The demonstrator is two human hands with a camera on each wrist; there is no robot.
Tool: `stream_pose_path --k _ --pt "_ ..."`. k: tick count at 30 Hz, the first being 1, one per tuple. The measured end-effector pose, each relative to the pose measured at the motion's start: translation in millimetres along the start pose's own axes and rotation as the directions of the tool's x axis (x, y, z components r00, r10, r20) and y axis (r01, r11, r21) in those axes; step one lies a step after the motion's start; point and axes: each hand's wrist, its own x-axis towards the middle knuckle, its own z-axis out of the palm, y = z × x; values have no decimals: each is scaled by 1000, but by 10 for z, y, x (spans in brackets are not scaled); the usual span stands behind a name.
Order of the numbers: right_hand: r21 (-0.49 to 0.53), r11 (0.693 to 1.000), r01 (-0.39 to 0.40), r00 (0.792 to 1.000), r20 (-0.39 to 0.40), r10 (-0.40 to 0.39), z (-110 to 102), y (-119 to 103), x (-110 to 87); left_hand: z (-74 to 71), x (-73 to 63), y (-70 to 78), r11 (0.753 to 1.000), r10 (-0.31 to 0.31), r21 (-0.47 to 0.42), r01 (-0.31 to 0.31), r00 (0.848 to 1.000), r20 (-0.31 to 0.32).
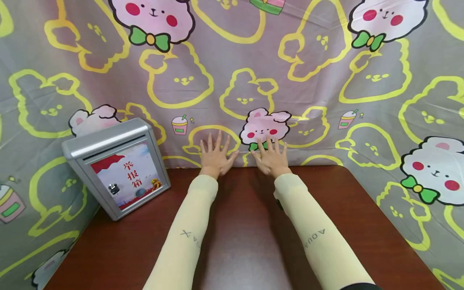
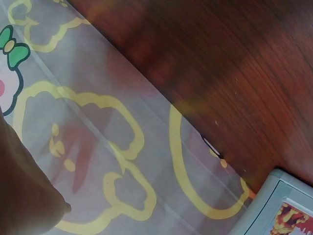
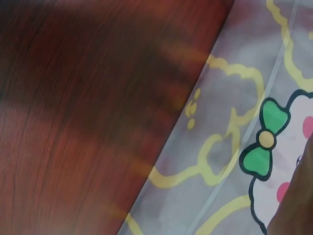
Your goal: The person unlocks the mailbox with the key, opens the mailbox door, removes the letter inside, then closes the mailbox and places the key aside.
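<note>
Both arms reach forward over the brown table in pale yellow sleeves. My left hand (image 1: 214,158), fingers spread and straight, is near the table's far edge in front of the patterned curtain. Beside it, my right hand (image 1: 272,158) has its fingers spread the same way and holds nothing. Whether either hand touches the curtain I cannot tell. To the left stands a grey metal box (image 1: 119,169) with a slot, a small lock and a printed front with red characters. In the left wrist view a corner of the box (image 2: 281,196) shows, with part of the left hand (image 2: 24,191).
The brown wooden table (image 1: 246,241) has a rounded far right corner. A grey curtain (image 1: 224,52) printed with cartoon rabbits and yellow outlines hangs behind the table and along both sides.
</note>
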Motion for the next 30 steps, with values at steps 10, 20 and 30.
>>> stream_pose_path --k 10,20,30 --pt "27 999 45 999 -20 -44 86 -145 3 -84 -94 -121 998 62 11 -61 997 -39" --pt "50 993 109 992 -63 -106 158 -281 -56 -152 -367 -315 989 114 104 -104 989 -95" --pt "68 980 188 979 -95 -181 121 -409 -124 -204 -648 -473 985 147 111 -133 981 -123"
